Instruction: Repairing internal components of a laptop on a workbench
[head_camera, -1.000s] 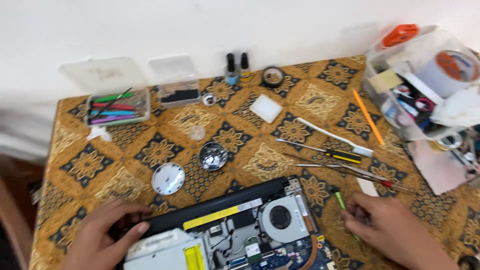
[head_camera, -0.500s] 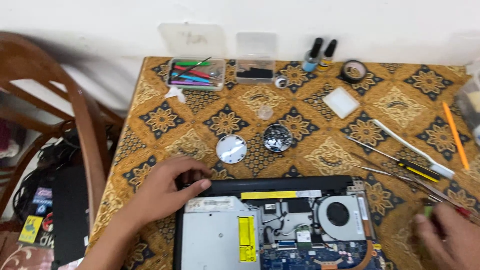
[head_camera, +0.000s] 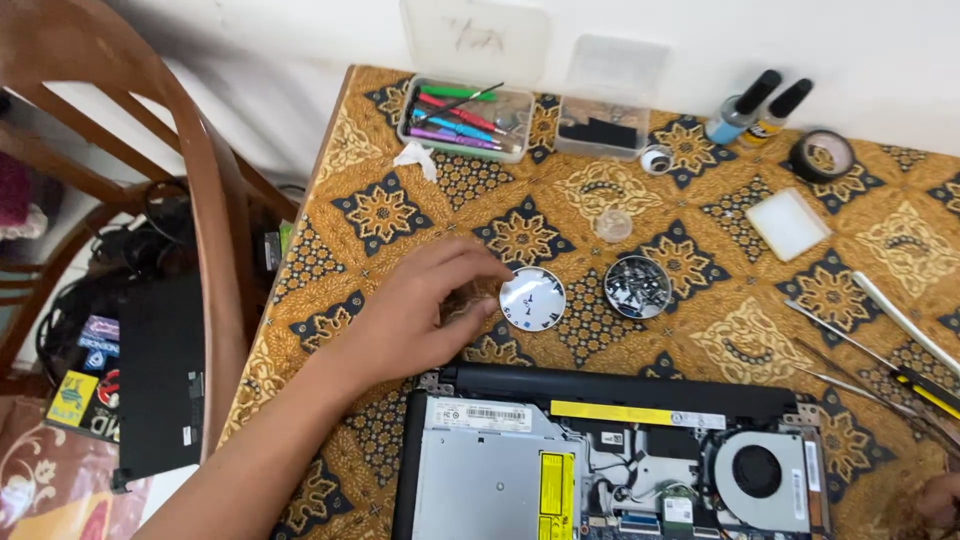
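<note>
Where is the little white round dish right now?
In the head view, the white dish sits mid-table at the left hand's fingertips, left of the screw-filled dish.

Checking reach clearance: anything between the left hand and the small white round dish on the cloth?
Nothing visible. The left hand has its fingertips right at the white dish's left edge; only bare patterned cloth lies around them. The opened laptop sits nearer the person, out of the way.

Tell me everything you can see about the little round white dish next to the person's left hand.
The small round white dish is shallow, looks like plastic or a lid, and lies flat on the patterned tablecloth, just above the opened laptop. A few tiny dark pieces, probably screws, lie scattered inside. The left hand reaches it from the left, fingertips at its rim; actual contact is hard to tell. A second round dish holding more metal bits sits to its right, apart.
</note>
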